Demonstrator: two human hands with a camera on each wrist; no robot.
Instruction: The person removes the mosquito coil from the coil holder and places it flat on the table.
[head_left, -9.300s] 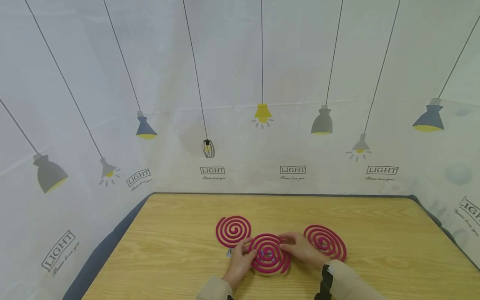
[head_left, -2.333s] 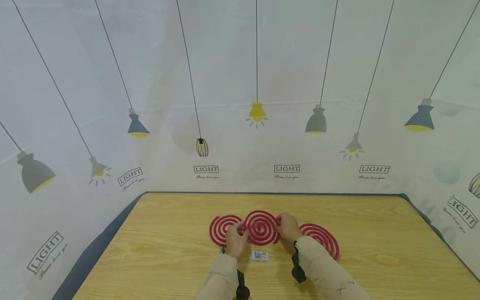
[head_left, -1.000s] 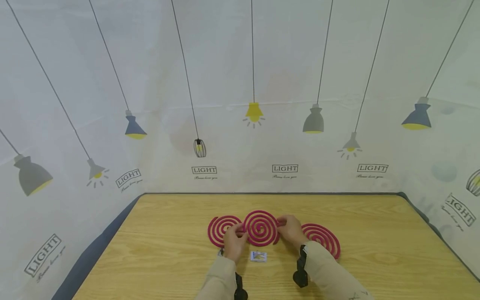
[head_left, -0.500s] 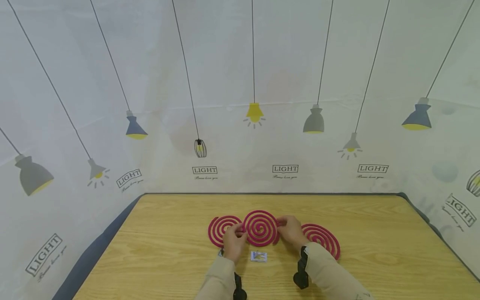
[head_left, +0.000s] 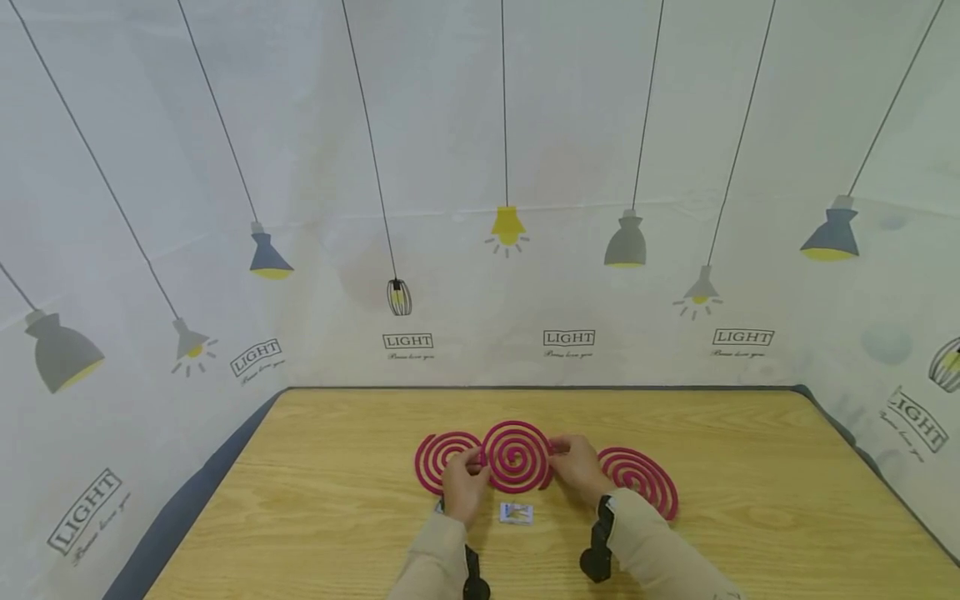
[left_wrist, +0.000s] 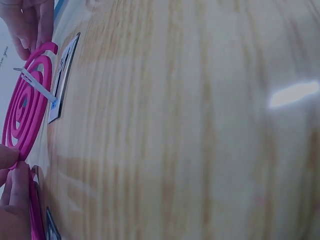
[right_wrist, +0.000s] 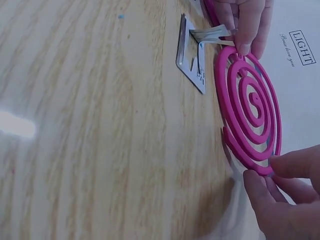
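Note:
A pink mosquito coil [head_left: 515,456] is held upright-tilted between both hands at mid-table. My left hand [head_left: 465,487] pinches its left edge with thumb and fingers. On the opposite edge, thumb and fingers of my right hand [head_left: 579,467] pinch the rim, seen closely in the right wrist view. Just in front of the coil lies a small metal coil stand [head_left: 517,513], with a raised prong [right_wrist: 210,34] visible from the right wrist. A second coil [head_left: 422,467] lies partly behind my left hand. The third coil [head_left: 670,493] sits beyond my right forearm, partly covered by it.
A wood-grain table [head_left: 315,500] carries everything. Another metal stand [left_wrist: 51,225] shows near the left coil. Behind the table hangs a white cloth [head_left: 465,275] printed with lamps. Dark wrist straps [head_left: 597,546] hang below the sleeves.
Since the oldest frame, both hands have moved the middle coil away from me, and the stand beneath it has come into view. Over the last second the grip looks the same.

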